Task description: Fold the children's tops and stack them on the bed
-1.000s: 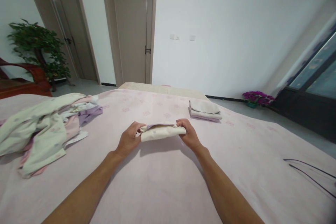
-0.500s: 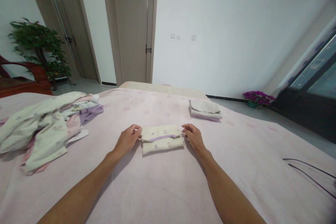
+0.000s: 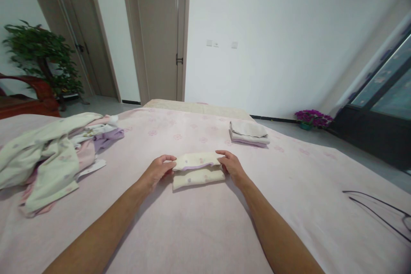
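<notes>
A cream garment (image 3: pixel 199 177) with small printed spots and a lilac edge lies folded into a compact rectangle in front of me. My left hand (image 3: pixel 159 170) pinches the left end of its upper layer between thumb and fingers. At the opposite end, my right hand (image 3: pixel 230 165) grips the same layer's right corner. That upper flap is lifted slightly, leaving a gap above the lower layer. Whether the piece is a top or trousers cannot be told from this fold.
A loose heap of clothes (image 3: pixel 58 150) lies at the left on the pink bedspread (image 3: pixel 199 231). Beyond my right hand sits a stack of folded clothes (image 3: pixel 249 134). Eyeglasses (image 3: pixel 379 209) rest near the right edge. Wall and doors stand behind the bed.
Both hands have closed in on the folded garment's ends and taken hold of its upper layer. The lilac-edged flap has risen a little. The view has shifted slightly.
</notes>
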A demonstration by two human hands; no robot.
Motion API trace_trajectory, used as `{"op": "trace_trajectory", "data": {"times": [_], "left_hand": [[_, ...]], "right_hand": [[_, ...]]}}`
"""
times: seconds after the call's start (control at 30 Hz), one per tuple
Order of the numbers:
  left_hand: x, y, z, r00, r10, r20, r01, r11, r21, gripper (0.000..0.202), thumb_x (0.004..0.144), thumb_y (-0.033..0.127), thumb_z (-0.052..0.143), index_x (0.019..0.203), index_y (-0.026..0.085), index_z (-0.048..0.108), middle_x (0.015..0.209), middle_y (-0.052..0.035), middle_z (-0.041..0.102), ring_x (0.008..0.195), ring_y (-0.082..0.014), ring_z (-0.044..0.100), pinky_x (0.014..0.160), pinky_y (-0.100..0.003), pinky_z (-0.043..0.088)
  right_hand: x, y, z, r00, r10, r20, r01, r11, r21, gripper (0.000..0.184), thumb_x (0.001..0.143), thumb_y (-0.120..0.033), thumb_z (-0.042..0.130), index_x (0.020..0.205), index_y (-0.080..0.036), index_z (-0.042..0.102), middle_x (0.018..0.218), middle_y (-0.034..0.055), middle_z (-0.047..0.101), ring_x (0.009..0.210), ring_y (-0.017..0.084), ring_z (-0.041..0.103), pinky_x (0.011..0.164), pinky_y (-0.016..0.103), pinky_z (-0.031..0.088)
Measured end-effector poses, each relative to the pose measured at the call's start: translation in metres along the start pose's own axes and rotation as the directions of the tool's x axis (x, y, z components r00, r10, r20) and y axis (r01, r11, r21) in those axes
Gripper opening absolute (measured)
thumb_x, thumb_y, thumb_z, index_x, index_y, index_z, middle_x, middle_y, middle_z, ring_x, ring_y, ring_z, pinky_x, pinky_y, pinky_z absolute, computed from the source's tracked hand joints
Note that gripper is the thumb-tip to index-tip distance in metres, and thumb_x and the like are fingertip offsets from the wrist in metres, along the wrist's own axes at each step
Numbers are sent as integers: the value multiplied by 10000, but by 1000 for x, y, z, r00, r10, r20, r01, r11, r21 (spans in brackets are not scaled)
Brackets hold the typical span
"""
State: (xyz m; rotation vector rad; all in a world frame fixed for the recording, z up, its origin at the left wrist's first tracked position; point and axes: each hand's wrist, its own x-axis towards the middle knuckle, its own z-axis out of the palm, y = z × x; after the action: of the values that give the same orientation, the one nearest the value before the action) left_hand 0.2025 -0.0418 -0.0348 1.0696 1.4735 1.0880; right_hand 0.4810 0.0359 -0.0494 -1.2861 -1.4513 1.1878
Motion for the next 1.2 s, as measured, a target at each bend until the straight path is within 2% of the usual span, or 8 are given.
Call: {"op": "trace_trajectory", "data": {"times": [0.17,0.3,0.47,0.6,0.83,0.97,1.1,1.2], "left_hand": [[6,-10,-3,998,25,51,-39,953,300,303,702,284,613,975,156,593,601,22,564,528,-144,538,486,-235,356],[5,-13,-6,971,241,11,-199,777,597,224,768,271,590,974,191,629,814,-26,654,719,-182,620,634,-283,454],[-1,-11,-3,713,658,242,-598,390,700,403,789,96,547,1161,225,634,1233,-74,613,1139,-232,549,983,-383,423],[-4,-11,-1,648,633,424,-708,297,641,354,830,29,469,1040,227,675,1021,-38,675,986,-194,588,896,-333,449],[-21,-2,5,625,577,526,-712,145,688,288,815,325,684,1084,230,643,1042,-56,617,964,-241,542,845,-365,443],[-24,-4,13,644,574,506,-676,118,727,322,736,132,636,1045,222,616,1044,-56,607,995,-250,530,868,-378,443],[-24,-8,16,607,624,492,-702,132,699,267,732,72,563,956,213,599,969,-56,626,958,-246,547,850,-376,459],[-24,-10,16,560,698,447,-730,161,664,221,770,83,549,942,213,597,934,-58,647,932,-239,573,849,-373,474]], "right_hand": [[3,4,-7,1000,-14,27,22,948,-316,453,681,-178,550,1116,-139,669,585,-19,614,542,132,514,541,239,340],[3,7,-9,938,-335,-87,211,753,-623,472,676,-102,520,1108,-210,674,898,27,688,802,182,601,727,292,447],[-6,-7,-4,688,-704,177,655,497,-569,593,621,13,454,1115,-227,677,1168,49,665,1120,210,545,1001,360,394],[-12,-8,3,697,-582,420,704,445,-553,492,653,6,469,1012,-228,710,914,20,698,880,186,577,832,310,411],[-18,-7,6,721,-529,448,668,359,-652,470,739,-44,510,1153,-203,667,891,34,671,829,190,546,793,319,375],[-26,-19,9,659,-586,472,724,323,-609,369,864,-240,606,1232,-215,624,1165,100,644,1057,235,542,942,379,389],[-33,-20,20,612,-526,591,785,313,-535,745,789,-489,726,1430,-210,466,1507,140,432,1368,302,380,1109,451,314],[-35,-14,33,637,-454,623,769,324,-551,819,773,-432,741,1485,-220,395,1504,121,453,1388,296,382,1133,450,300]]}}
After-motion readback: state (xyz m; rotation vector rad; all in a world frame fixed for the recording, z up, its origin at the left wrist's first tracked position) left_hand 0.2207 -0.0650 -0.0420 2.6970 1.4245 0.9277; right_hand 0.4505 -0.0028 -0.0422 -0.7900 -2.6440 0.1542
